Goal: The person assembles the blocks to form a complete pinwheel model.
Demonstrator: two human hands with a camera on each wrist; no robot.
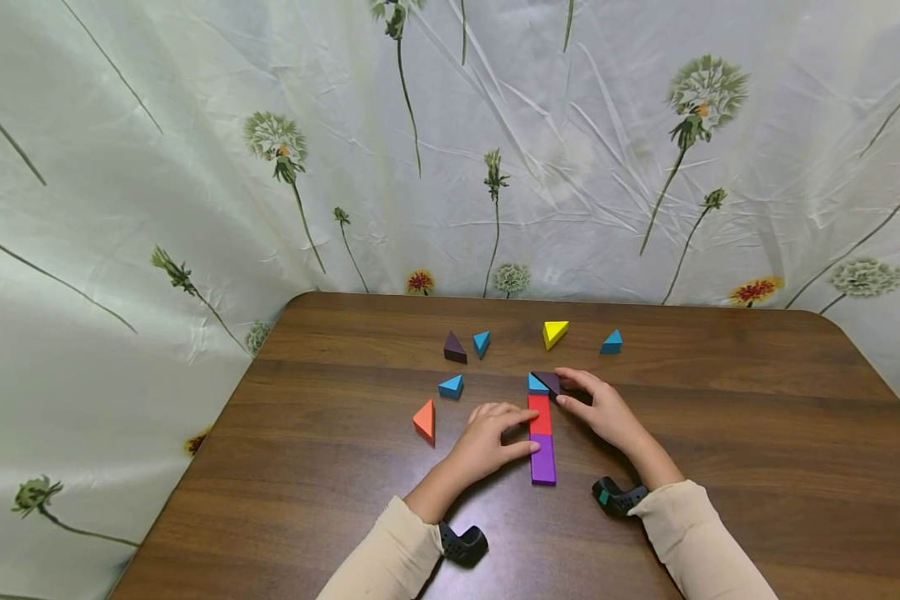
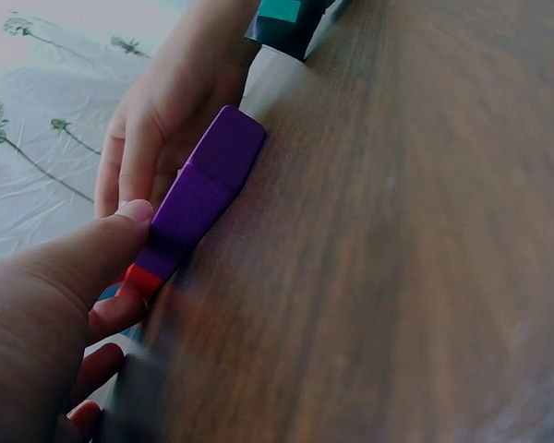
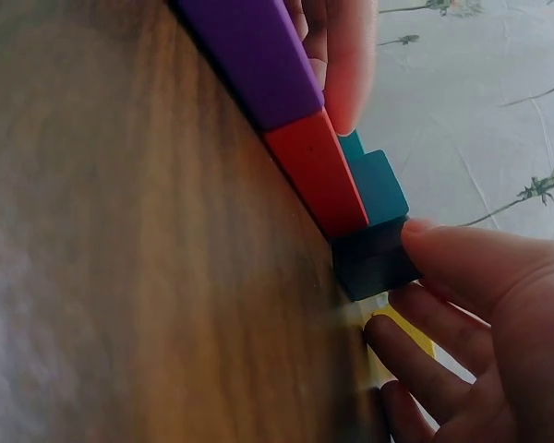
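A purple block (image 1: 543,467), a red block (image 1: 541,404) and a small blue triangular block (image 1: 536,385) form a straight row on the table. Against the blue one, at the far end, lies a dark triangular block (image 1: 551,382). My right hand (image 1: 606,412) pinches this dark block between thumb and forefinger, its other fingers loose, as the right wrist view shows. From the left side, my left hand (image 1: 483,437) steadies the row: the forefinger lies over the red block and the thumb tip rests on the purple one, fingers gently bent.
Loose triangular blocks lie around: orange (image 1: 424,422), blue (image 1: 452,387), dark (image 1: 454,348), another blue (image 1: 482,343), yellow (image 1: 554,333), and a third blue (image 1: 611,342) at back right. A flowered curtain (image 1: 450,208) hangs behind the wooden table (image 1: 330,483).
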